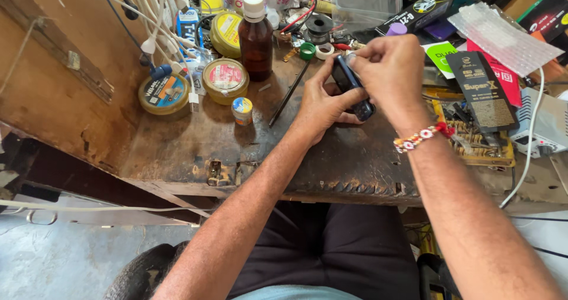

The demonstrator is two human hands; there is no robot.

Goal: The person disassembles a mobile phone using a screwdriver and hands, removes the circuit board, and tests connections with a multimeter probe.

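A small black mobile phone [349, 84] is held tilted above the worn wooden workbench [195, 140], gripped by both hands. My left hand [319, 107] cradles it from below and the left, fingers wrapped under its body. My right hand [387, 69] pinches its upper end from above, fingertips at the top edge. A beaded red and white bracelet [421, 137] sits on my right wrist. Most of the phone's face is hidden by my fingers.
A brown glass bottle with a white cap [255, 36] stands behind several round tins [225, 80], one more tin [164, 94] and a tiny pot [241, 110]. A thin black rod [289, 94] lies beside them. Packets, a circuit board [473, 137] and white cables [526, 140] crowd the right.
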